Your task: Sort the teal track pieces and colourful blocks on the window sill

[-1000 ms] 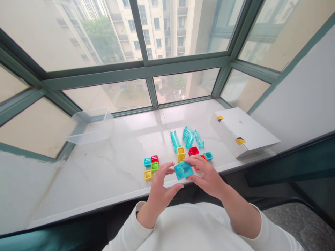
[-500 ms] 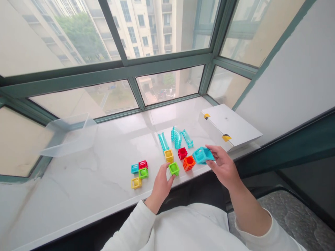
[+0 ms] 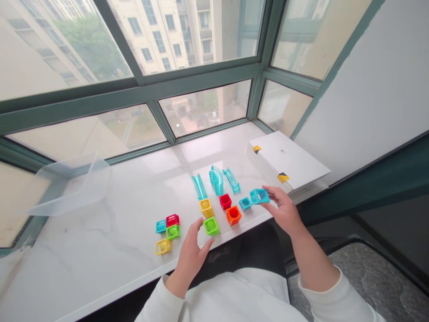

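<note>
My right hand (image 3: 283,210) grips a light-blue block (image 3: 255,197) between thumb and fingers, above the counter. A smaller blue block (image 3: 245,203) sits just left of it. My left hand (image 3: 192,252) has its thumb and fingers apart, beside a green stack of hollow blocks (image 3: 211,226), with a small gap to it. Behind the green stack stands a yellow stack (image 3: 206,207). An orange stack (image 3: 233,215) and a red stack (image 3: 225,201) are between my hands.
Clear-blue track pieces (image 3: 217,180) lie behind the stacks. Red (image 3: 173,220), green (image 3: 173,231), blue (image 3: 161,226) and yellow (image 3: 163,246) blocks lie to the left. A clear plastic bin (image 3: 77,183) stands far left, a white box (image 3: 290,158) back right. The windowsill counter (image 3: 110,250) has a front edge.
My left hand has come off the green stack, its fingers spreading. My right hand has tilted the blue block, and a smaller blue block now shows beside it. The view has shifted slightly.
</note>
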Demonstrator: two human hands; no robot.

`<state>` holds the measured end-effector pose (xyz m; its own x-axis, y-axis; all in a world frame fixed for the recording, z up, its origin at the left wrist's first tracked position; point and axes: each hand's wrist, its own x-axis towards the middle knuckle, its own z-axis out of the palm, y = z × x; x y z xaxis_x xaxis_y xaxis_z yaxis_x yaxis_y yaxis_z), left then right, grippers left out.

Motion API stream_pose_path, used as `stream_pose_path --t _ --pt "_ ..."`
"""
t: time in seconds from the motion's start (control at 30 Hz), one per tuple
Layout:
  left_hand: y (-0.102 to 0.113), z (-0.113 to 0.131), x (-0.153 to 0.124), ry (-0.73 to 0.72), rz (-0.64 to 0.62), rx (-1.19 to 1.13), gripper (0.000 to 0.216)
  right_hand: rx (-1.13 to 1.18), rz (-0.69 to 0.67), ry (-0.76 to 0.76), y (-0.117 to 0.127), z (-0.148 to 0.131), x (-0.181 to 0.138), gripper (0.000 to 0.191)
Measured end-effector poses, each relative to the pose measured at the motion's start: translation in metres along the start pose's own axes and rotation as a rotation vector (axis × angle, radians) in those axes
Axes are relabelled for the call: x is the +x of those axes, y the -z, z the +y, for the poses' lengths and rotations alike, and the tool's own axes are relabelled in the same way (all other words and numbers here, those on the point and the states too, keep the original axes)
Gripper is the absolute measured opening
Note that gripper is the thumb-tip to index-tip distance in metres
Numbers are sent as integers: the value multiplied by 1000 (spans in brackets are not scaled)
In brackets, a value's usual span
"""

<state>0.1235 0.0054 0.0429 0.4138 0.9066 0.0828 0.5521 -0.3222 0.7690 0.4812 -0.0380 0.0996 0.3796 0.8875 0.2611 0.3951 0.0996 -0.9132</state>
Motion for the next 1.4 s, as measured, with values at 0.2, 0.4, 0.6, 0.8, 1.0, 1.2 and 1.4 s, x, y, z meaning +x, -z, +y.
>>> stream_pose_path --t 0.2,0.4,0.6,0.8,1.0,1.2,1.4 --pt "16 11 -4 -59 64 58 64 7 -184 -111 0 22 10 45" --pt "17 12 -4 -65 67 79 63 -16 -289 -114 -8 46 21 46" --pt "16 13 -8 -44 61 83 61 -24 -317 -106 -16 63 25 48" --pt "15 12 -9 -38 53 90 60 -18 -346 -108 -22 72 28 46" --pt "15 12 -9 -31 48 80 59 -24 -353 -117 -25 82 29 47" --pt "13 11 -9 -11 46 68 58 -45 -379 -103 -26 87 29 48" --pt "13 10 -9 0 57 44 57 -61 -397 -97 -27 88 26 51"
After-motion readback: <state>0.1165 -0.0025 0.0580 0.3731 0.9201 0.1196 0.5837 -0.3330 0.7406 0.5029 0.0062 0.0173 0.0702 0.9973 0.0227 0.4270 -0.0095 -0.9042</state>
